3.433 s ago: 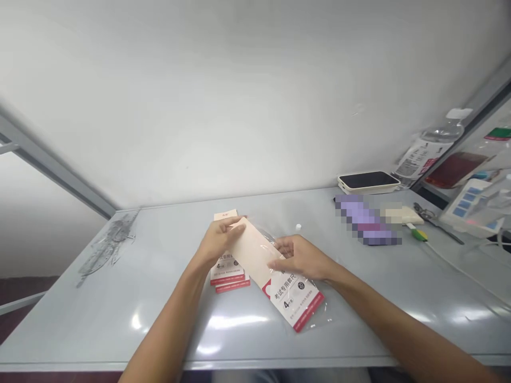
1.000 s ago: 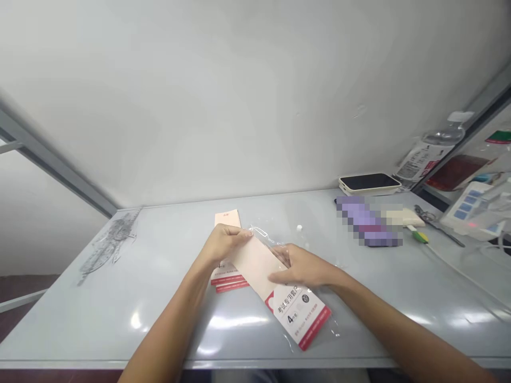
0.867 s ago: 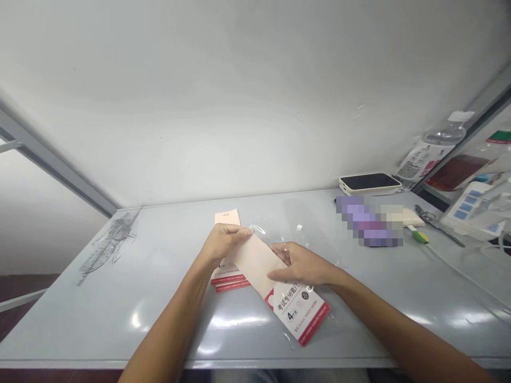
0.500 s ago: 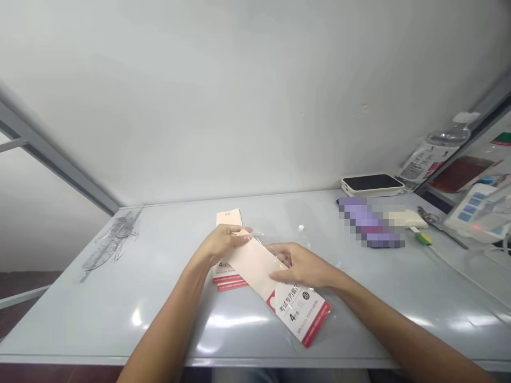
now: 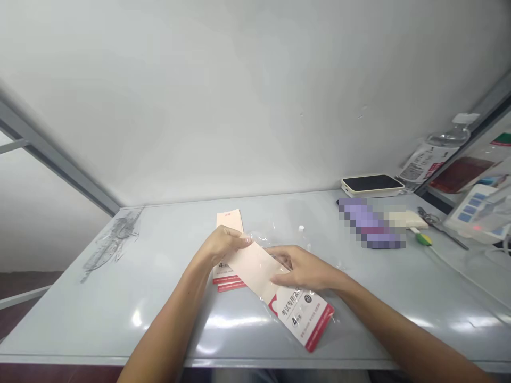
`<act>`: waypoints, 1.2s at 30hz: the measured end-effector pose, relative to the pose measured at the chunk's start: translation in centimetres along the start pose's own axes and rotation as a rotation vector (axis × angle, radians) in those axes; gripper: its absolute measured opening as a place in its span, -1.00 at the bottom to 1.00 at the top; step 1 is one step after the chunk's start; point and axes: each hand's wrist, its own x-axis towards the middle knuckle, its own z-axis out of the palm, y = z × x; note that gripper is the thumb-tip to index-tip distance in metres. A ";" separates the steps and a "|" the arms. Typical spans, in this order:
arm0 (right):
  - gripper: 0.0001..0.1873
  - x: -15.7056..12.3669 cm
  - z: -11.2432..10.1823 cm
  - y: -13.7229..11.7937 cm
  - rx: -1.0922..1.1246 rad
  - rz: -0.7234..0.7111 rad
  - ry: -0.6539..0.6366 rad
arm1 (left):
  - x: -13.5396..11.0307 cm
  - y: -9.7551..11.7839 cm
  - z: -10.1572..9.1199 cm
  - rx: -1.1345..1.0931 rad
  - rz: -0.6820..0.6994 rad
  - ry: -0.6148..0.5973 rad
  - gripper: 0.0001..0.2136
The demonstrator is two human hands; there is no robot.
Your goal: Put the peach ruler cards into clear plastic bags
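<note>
Hands over a grey bench (image 5: 120, 311), both closed on one long card (image 5: 259, 266) that lies slantwise at mid-bench, pale pink at its far end and white with red print at its near right end; left hand (image 5: 223, 246) pinches the far end, fingers (image 5: 243, 240) drawn narrow against the thumb; right hand (image 5: 305, 268) grips the card's middle, fingers curled close over the near edge; clear sleeve (image 5: 329, 318) wraps the printed end and shows as creased film beside the far end too, though how far the card sits inside cannot be told; stack of cards (image 5: 228, 219) lies flat under the left wrist, touching the bench. Probable faults, by judgement: the thin film may buckle or split at its mouth if the card's corner catches it; a card gripped at two points may bow and crease under uneven pressure; the glossy sleeve may slip from the right hand; the left forearm may nudge the stack askew. Phone (image 5: 372, 184), bottle (image 5: 433, 151) and scissors (image 5: 437, 222) stand well apart at far right.
</note>
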 end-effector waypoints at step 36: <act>-0.42 0.1 -1.3 0.0 -0.005 0.031 0.130 | 0.9 -0.4 1.9 0.544 0.261 0.344 -0.55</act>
